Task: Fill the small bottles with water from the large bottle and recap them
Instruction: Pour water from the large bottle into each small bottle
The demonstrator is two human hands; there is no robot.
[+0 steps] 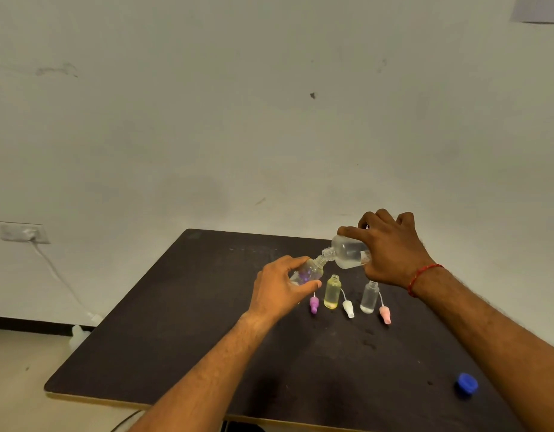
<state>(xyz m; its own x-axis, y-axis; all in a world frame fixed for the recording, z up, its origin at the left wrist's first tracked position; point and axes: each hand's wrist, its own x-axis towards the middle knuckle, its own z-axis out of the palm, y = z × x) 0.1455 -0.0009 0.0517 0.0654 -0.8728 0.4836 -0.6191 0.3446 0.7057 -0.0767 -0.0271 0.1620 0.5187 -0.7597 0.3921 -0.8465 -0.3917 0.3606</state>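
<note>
Nearest lay a blue cap [467, 382] on the table [176, 322]. Right hand [391, 254] gripped the large bottle [347, 252], tipped mouth-to-mouth into a small bottle [310, 269] that the left hand [282, 288] clasped slanted, presumably to limit spilling. Two uncapped bottles [332, 291] waited behind.

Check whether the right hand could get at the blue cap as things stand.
Probably not yet: the right hand is gripping the tilted large bottle. The blue cap lies alone near the table's right edge, nothing blocking it.

Wall socket [24, 233], white cable [56, 275]
</note>
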